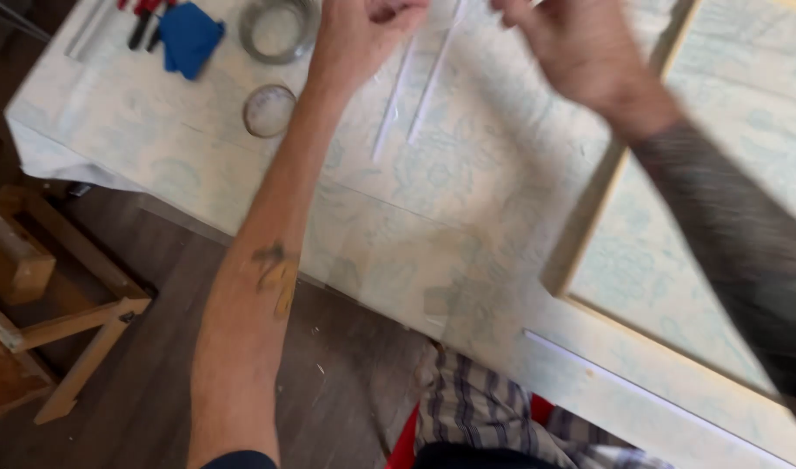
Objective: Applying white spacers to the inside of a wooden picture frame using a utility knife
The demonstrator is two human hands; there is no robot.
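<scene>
Two thin white strips (415, 82) lie on the table (467, 226) near the top centre of the frame, their long axes running from lower left to upper right, almost side by side and closing toward each other at the top, where they pass under the hands. They look flat, narrow and stiff, like plastic or painted moulding, though the blur hides their finish. The left hand (363, 26) sits at the top centre, fingers curled into a loose fist just above the upper ends of the strips; whether it grips one cannot be told, since the top edge crops the fingertips. The right hand (580, 43) is beside it at the upper right, blurred, fingers bent and reaching toward the same spot; its hold cannot be told either. The two hands are close together but not touching. Both forearms stretch up from the bottom of the frame, the left bare with a yellowish smear, the right dark with tattooing. The table is covered in a pale cloth with a faint bluish-green floral pattern. A light wooden frame (589, 217) lies at the right, with the same pattern inside it. At the upper left are a coil of grey wire (252, 45), a round glass-like disc (268, 110), a crumpled blue cloth (188, 36) and red-handled pliers (142, 19). Wooden trestle parts (59, 313) stand on the dark plank floor at the lower left.
</scene>
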